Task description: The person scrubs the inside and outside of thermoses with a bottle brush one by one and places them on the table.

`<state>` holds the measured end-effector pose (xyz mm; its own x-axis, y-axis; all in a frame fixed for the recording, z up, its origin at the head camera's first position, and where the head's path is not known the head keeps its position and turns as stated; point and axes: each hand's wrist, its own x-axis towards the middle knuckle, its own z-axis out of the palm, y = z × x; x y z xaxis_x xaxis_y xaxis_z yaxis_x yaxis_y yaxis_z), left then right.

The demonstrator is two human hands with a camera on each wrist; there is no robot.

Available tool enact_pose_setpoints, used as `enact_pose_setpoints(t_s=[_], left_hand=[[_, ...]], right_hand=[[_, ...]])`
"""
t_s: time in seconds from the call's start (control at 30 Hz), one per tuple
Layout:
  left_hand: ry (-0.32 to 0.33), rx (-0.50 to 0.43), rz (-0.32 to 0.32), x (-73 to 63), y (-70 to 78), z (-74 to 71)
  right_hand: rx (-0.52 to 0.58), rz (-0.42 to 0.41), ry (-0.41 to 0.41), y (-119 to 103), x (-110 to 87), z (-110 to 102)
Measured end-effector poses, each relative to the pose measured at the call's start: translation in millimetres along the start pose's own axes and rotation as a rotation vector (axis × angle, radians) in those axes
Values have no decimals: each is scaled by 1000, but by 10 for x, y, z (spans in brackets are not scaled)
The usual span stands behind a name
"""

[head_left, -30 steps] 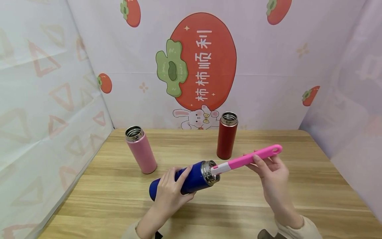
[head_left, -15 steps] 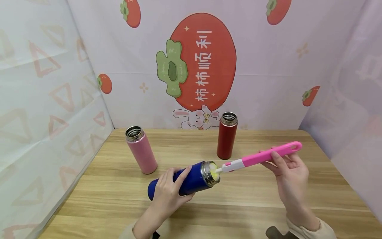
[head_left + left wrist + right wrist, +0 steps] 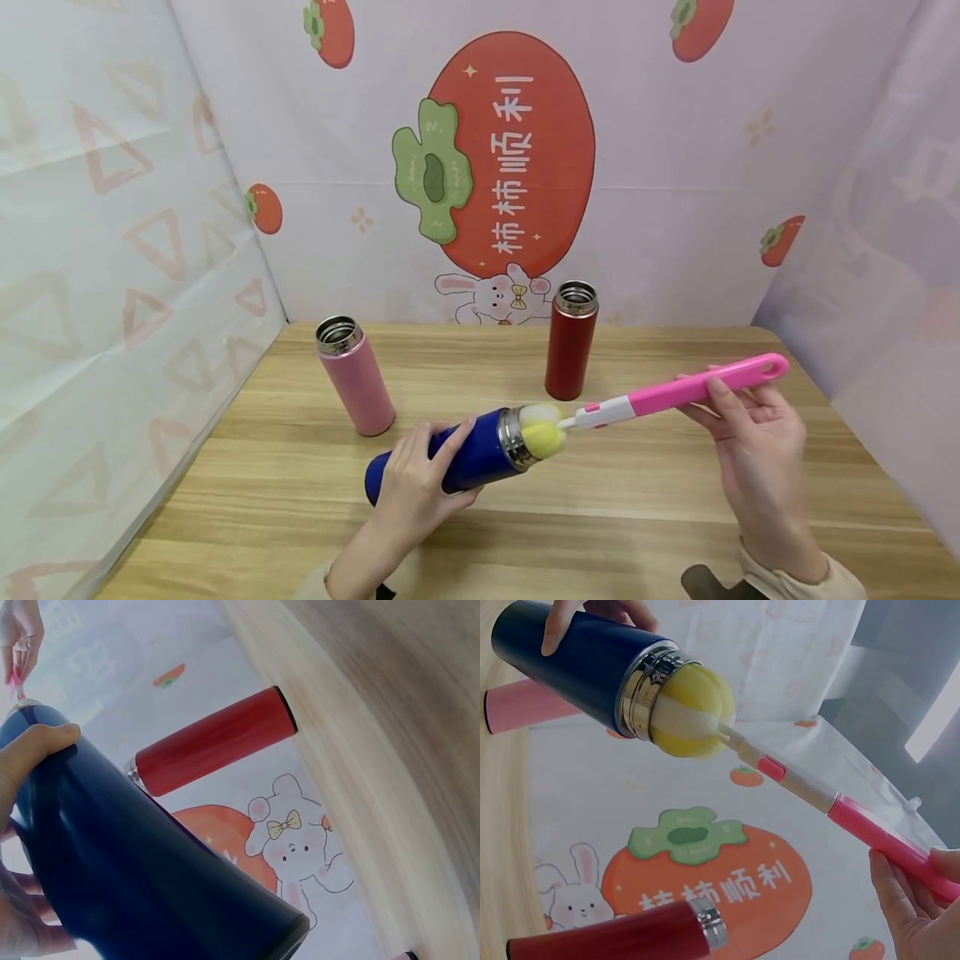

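Blue bottle [image 3: 483, 458]: lower middle of the head frame, tilted, base toward lower left, steel mouth [image 3: 517, 439] toward the right. Whether its base touches the desk [image 3: 615, 533], cannot tell.

Sponge [image 3: 545, 433], yellow and white, bulges out past the mouth; its rear is hidden by the rim, so depth inside is not readable. A thin neck joins it to the pale shaft and pink handle [image 3: 675, 396] of the brush, which slants up toward the right.

Left hand [image 3: 416, 479]: wrapped round the blue bottle's body, bracing it. Right hand [image 3: 761, 442]: pinching the handle between thumb and fingers, well apart from the mouth.

Step in hand, as judged: working the brush at the mouth, sponge at the rim. Next move seems to call for a steady left hold and a push or pull in line with the bottle; a sideways pull could bend the neck or snag the sponge.

Further out: pink bottle [image 3: 360, 387] left of centre, red bottle [image 3: 572, 354] right of centre, both standing uncapped on the desk. Behind: printed backdrop [image 3: 652, 142].
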<state>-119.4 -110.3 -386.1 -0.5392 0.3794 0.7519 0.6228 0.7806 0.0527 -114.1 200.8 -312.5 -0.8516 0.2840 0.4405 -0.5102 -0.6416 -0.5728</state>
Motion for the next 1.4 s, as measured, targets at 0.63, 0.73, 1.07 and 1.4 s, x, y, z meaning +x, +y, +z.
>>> enact_pose_setpoints(t_s=[0.63,0.73,1.07,1.4], left_hand=[[101,16,62,57,84,-1],[108,17,62,57,86,3],[105,12,50,56,94,11],[83,4,41,64,123,34]], right_hand=[[30,2,-2,25,5,-22],[21,3,5,39,-3,-5],[11,8,43,78,-15,74],[-69,35,13,154,-65,112]])
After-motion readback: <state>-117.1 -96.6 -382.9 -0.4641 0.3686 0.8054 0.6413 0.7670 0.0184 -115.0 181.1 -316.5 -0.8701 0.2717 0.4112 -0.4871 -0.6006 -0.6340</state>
